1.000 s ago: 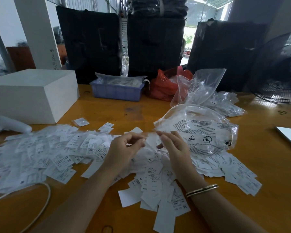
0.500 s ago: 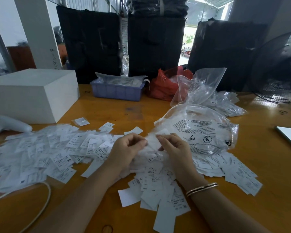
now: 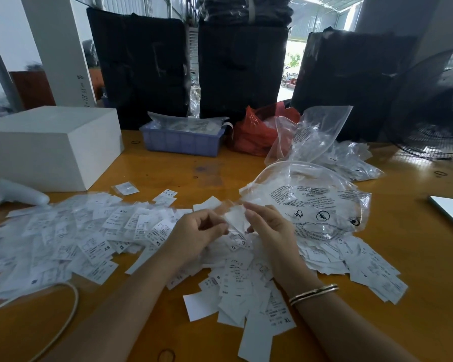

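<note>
My left hand [image 3: 196,237] and right hand [image 3: 271,231] each pinch one white label [image 3: 236,221] just above the loose pile [image 3: 236,280], beside the printed clear bag [image 3: 311,205]; I judge I'm separating it, and the next move needs a clean single-piece lift.

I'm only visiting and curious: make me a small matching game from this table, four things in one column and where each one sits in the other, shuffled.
Things
1. white box
2. blue crate
3. red bag
4. label

Places
A. pinched between the left hand and the right hand
B. far left side of the table
C. back middle of the table, left of the red bag
D. at the back, just right of the blue crate

Pairs: 1-B, 2-C, 3-D, 4-A
</note>
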Available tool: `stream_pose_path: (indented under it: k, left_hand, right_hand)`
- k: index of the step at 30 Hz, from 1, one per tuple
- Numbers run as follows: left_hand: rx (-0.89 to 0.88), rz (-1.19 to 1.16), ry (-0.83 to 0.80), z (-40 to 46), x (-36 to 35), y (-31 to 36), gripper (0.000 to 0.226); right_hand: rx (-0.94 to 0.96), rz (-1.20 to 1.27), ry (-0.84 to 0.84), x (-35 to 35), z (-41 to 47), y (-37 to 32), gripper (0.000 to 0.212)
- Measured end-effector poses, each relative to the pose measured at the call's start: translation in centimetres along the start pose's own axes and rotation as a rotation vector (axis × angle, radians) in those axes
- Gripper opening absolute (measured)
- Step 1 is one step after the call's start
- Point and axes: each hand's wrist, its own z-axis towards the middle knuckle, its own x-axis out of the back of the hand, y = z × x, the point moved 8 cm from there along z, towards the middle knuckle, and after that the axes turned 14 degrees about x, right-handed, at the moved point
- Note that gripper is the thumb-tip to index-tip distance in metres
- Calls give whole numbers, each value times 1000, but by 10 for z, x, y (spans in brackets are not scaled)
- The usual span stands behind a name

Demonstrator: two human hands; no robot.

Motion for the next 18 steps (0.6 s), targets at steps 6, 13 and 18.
stream_pose_path:
  k: [6, 13, 18]
  left_hand:
    - [-28, 73, 38, -1, 2, 1, 12]
    - [37, -385, 94, -1, 10, -2, 5]
    - [-1, -352, 182, -4, 14, 2, 8]
  right_hand:
    - [-41, -68, -27, -3, 1, 3, 16]
    - [-48, -81, -99, -11, -1, 2, 14]
    - [-83, -76, -47, -4, 0, 5, 19]
